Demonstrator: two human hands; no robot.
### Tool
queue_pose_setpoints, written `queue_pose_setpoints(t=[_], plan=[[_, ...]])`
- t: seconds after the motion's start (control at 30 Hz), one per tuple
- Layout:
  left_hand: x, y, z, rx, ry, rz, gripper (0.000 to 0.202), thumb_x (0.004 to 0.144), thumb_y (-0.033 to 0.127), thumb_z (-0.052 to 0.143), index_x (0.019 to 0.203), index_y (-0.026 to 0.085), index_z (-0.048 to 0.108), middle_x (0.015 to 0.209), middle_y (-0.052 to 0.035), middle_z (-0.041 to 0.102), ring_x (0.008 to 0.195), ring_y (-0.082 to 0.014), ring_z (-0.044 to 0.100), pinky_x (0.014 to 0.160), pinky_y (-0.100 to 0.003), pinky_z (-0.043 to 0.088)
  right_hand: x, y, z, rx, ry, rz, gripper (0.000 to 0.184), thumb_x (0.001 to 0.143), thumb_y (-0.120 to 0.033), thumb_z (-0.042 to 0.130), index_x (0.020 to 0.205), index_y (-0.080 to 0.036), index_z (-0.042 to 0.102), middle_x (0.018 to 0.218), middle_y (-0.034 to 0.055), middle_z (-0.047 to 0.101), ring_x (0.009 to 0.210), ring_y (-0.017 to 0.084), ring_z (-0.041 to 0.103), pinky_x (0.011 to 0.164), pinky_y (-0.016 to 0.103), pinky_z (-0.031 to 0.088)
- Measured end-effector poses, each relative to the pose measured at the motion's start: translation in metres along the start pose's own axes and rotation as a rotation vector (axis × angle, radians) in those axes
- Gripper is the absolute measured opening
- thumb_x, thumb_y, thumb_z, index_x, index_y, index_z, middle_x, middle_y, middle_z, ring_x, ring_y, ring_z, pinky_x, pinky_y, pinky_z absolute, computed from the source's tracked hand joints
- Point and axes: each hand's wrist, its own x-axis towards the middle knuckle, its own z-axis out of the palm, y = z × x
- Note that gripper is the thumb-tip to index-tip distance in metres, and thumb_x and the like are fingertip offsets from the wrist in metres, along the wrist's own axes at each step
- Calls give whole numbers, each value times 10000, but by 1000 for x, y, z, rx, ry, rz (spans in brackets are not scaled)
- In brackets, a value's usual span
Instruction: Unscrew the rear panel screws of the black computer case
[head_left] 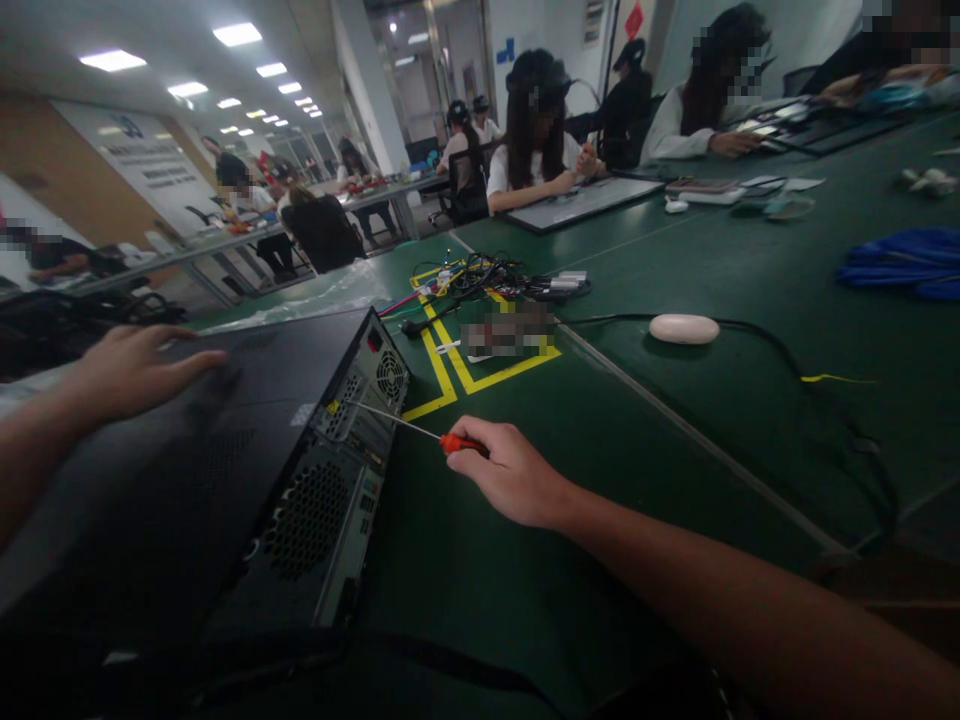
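A black desktop computer case (277, 350) lies on its side on the green table, its rear panel facing right. My right hand (510, 470) is closed around the red handle of a screwdriver (405, 422). The long shaft points left, and its tip meets the rear panel near the expansion slot covers, beside a small yellow mark. Whether the tip sits in a screw is too small to tell. My left hand (142, 375) is over the top of the case with fingers spread and thumb out; whether it touches the surface I cannot tell.
Behind the case lies a tangle of cables (487, 275) by yellow tape markings (510, 375). A pale oval case (682, 328) and a black cable lie to the right, with a blue bundle (900, 262) farther off. Several people sit at tables beyond.
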Motion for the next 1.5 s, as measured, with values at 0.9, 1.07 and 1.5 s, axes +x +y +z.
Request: queue_pose_setpoints(t=[0.9,1.07,1.5], plan=[[91,212,3,-193,96,273,500,920,566,742,1241,254,964,1229,-175,892,1249,-444,792,1058,-548,634,-3,4,6,-152,14,-125,155,1071,-362,767,1106,-220,817,960,15,805,828,195,694,816,349,497],[91,213,4,-215,91,272,499,911,565,780,1244,245,967,1289,-188,887,1316,-464,778,1103,-565,628,-1,3,11,-153,16,-148,157,1072,-373,785,1102,-225,831,984,30,831,845,210,716,833,359,518],[91,215,3,-234,69,252,523,917,551,787,1294,236,965,1307,-195,886,1313,-461,778,1097,-564,630,-2,4,14,-143,45,-183,153,1070,-376,795,1103,-234,843,1006,40,855,858,218,731,849,369,547]])
